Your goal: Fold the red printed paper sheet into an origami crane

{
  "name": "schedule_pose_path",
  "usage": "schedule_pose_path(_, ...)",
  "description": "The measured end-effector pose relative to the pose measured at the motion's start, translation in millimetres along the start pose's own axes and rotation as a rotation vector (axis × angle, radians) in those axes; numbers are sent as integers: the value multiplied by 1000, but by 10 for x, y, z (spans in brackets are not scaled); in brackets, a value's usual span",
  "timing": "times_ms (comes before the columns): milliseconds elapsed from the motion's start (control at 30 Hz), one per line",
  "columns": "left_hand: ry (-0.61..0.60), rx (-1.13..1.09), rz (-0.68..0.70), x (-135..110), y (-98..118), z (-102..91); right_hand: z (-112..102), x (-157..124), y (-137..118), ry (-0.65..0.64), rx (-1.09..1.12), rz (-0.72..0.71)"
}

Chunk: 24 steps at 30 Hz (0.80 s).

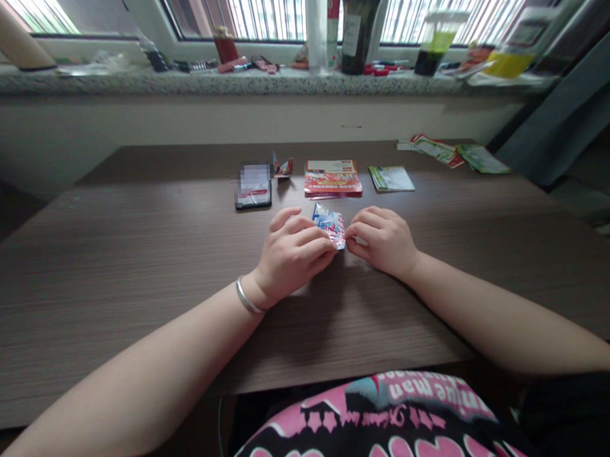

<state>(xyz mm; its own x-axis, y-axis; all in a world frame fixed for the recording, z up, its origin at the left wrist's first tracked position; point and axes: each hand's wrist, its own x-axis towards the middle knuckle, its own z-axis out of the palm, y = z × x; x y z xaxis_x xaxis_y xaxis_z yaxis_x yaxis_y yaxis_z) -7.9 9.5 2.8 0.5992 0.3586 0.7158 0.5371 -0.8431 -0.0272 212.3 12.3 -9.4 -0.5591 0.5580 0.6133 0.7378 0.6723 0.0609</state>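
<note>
A small piece of printed paper (329, 225), blue and white with a pink-and-red pattern, is in front of me just above the tabletop. My left hand (298, 249) is closed on its lower left side, with the fingers covering part of it. At the right edge of the paper, my right hand (380, 239) is curled in a pinch, the fingertips meeting that edge. Beyond the hands lies a stack of red printed sheets (333, 179). A small folded paper piece (283, 167) stands to the left of that stack.
On the brown table (136, 261), a phone (253, 186) lies at the left. A stack of green-and-white cards (392, 179) and loose printed strips (437, 150) lie at the right. Bottles, including a dark one (357, 33), crowd the stone windowsill (280, 86).
</note>
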Motion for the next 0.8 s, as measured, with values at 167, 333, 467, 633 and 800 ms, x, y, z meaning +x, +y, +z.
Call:
schedule_pose_path(167,-3,-19,-20,-9,-40,-3,3,-7,-3,4,31,45)
schedule_pose_path(333,69,-69,-135,-29,-122,11,21,-21,30,71,99,143)
schedule_pose_path(467,138,-132,-182,-55,-183,54,64,-36,69,55,97,160)
schedule_pose_path(633,59,-192,-115,-81,-259,92,81,-44,103,9,125,176)
schedule_pose_path(800,-96,-193,-63,-100,-310,73,47,-53,139,-48,162,166)
